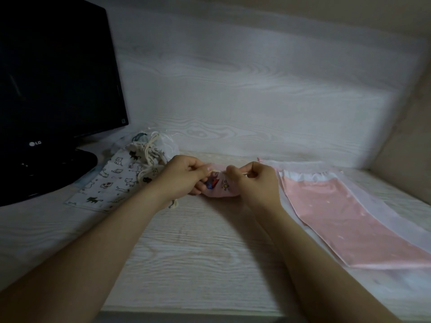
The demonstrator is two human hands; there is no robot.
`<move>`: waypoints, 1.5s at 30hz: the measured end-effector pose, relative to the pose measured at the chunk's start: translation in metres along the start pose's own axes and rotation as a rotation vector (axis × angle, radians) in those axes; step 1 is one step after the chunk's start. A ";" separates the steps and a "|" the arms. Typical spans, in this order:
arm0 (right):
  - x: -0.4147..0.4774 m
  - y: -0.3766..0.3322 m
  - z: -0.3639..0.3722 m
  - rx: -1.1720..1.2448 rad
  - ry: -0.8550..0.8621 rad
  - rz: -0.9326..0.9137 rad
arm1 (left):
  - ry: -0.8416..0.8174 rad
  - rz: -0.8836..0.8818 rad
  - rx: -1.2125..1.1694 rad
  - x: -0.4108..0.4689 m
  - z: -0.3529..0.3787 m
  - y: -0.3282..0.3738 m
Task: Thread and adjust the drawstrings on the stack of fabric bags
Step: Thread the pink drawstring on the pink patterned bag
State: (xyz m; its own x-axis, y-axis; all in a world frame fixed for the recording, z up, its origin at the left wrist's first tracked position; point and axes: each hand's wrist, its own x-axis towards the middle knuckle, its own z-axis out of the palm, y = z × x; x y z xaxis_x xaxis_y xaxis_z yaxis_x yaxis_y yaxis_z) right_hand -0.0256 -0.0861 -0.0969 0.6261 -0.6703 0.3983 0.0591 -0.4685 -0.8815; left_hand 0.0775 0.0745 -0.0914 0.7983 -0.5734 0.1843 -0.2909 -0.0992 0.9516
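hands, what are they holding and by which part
Both hold the small pink bag by its top edge: left hand pinches the left end, right hand the right end.

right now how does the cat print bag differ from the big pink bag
The cat print bag is white with small cat figures; the big pink bag is plain pink. The cat print bag lies beside the monitor, the big pink bag far right. Both lie flat on the desk.

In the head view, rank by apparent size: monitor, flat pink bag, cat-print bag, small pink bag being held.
1. monitor
2. flat pink bag
3. cat-print bag
4. small pink bag, bunched and partly covered
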 end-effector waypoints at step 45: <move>-0.007 -0.001 -0.002 -0.052 -0.193 -0.345 | -0.149 0.039 -0.023 -0.010 0.013 0.009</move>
State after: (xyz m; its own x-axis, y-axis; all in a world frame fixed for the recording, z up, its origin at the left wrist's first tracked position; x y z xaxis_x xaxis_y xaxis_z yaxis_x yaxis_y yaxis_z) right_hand -0.0313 -0.0823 -0.0980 0.7113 -0.3499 0.6096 0.2557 -0.6790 -0.6882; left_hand 0.0596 0.0690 -0.0880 0.6994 -0.6906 0.1841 -0.3064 -0.0570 0.9502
